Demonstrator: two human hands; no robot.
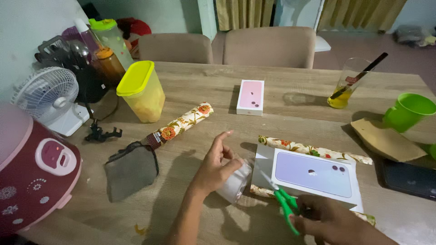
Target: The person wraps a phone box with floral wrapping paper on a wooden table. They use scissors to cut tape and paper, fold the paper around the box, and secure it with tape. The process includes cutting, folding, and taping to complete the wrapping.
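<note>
My left hand (215, 168) grips a roll of clear tape (236, 181) resting on the wooden table (195, 86), index finger raised. My right hand (329, 222) holds green-handled scissors (284, 204), their blades pointing up-left toward a strip of tape stretched between the roll and a white phone box with a lilac phone picture (313, 174). That box lies on a sheet of floral wrapping paper (318, 150). A second, smaller white box with a pink phone picture (250, 96) sits farther back at the table's middle.
A rolled floral paper tube (179, 124) and a grey pouch (131, 170) lie left. A yellow-lidded container (141, 90), white fan (45, 97) and maroon rice cooker (32, 172) stand at far left. Right: a glass with straw (347, 86), green cup (406, 111), cardboard piece (386, 140), dark phone (408, 179).
</note>
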